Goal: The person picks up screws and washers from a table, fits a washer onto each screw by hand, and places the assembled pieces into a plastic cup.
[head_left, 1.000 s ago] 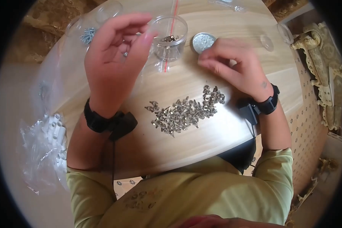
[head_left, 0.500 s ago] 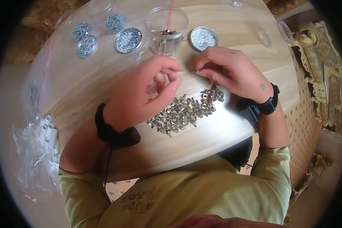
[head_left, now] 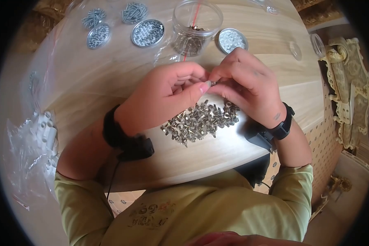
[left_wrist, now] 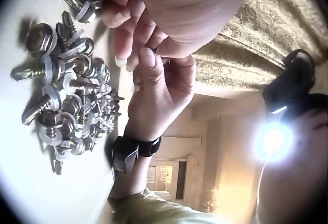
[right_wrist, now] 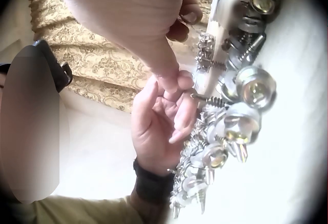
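Observation:
My left hand [head_left: 168,90] and right hand [head_left: 250,82] meet at the fingertips above a pile of hex-head self-drilling screws [head_left: 197,123]. Between the fingertips shows a bit of a small metal screw [head_left: 213,83], mostly covered by fingers. The left thumb presses against it while the right thumb and fingers pinch it. In the left wrist view, the pile [left_wrist: 77,95] lies beside both hands, many screws carrying pale washers. From the right wrist view, the left hand [right_wrist: 161,121] is palm-up with loosely bent fingers below the right fingertips.
Behind the hands stands a clear plastic tub [head_left: 190,41] with screws inside. A round tin of clear pieces [head_left: 233,40] is to its right. Left of it are a round dish of small metal parts [head_left: 147,33] and bolts [head_left: 135,13]. A bag of white tubes [head_left: 45,135] lies far left.
My left hand has come down and right from beside the tub to meet the right hand. The right hand has moved from beside the round tin towards the pile, holding the small screw.

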### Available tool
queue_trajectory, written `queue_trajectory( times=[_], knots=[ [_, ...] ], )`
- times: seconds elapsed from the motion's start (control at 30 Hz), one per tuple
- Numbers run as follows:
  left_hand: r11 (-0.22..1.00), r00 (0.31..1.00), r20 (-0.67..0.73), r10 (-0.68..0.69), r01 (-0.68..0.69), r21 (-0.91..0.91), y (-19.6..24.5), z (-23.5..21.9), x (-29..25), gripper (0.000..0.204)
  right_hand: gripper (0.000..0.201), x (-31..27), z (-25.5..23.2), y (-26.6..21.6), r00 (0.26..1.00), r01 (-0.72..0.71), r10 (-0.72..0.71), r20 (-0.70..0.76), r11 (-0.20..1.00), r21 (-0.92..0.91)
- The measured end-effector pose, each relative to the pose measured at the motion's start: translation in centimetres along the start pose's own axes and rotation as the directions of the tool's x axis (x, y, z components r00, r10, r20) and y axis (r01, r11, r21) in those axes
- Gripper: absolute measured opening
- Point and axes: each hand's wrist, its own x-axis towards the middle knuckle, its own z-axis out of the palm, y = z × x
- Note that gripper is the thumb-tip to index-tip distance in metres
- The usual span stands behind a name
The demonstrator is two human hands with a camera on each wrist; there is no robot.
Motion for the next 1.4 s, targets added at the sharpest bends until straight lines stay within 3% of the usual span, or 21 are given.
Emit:
queue_trajectory(
  times=[0.37, 0.47, 0.63, 0.77, 0.83, 1.27, 1.4],
  knots=[
    [0.995, 0.995, -0.033, -0.099, 0.098, -0.027, 0.5, -0.1, 0.2, 0.015, 0.027, 0.1, 0.5, -0.2, 1.000, 0.022, -0.023, -0.020, 0.997, -0.075],
    [0.998, 0.997, -0.030, -0.066, 0.065, -0.021, 0.5, -0.3, 0.3, 0.016, 0.026, 0.2, 0.4, -0.2, 0.998, 0.056, -0.059, -0.038, 0.996, -0.076],
    [0.997, 0.996, -0.055, -0.067, 0.065, -0.041, 0.7, -0.3, 0.3, 0.018, 0.024, 0.0, -0.3, -0.4, 0.999, -0.040, 0.040, -0.010, 0.999, -0.036],
    [0.998, 0.997, -0.064, -0.041, 0.038, -0.045, 0.6, -0.4, 0.3, 0.019, 0.023, 0.0, -0.2, 0.0, 0.999, 0.036, -0.036, -0.023, 0.999, -0.027],
    [0.998, 0.997, -0.061, -0.038, 0.034, -0.057, 0.6, -0.4, 0.4, 0.020, 0.024, 0.1, -0.2, -0.3, 0.998, -0.030, 0.031, -0.062, 0.999, 0.018],
    [0.995, 0.993, -0.085, -0.081, 0.075, -0.067, 1.1, -0.3, 0.3, 0.021, 0.026, 0.0, -0.5, -0.3, 1.000, -0.006, 0.007, -0.026, 0.998, 0.062],
    [0.995, 0.994, -0.071, -0.087, 0.083, -0.053, 1.1, -0.3, 0.4, 0.021, 0.026, -0.1, -0.2, -0.4, 0.997, -0.065, 0.068, -0.022, 0.991, 0.116]
  ],
)
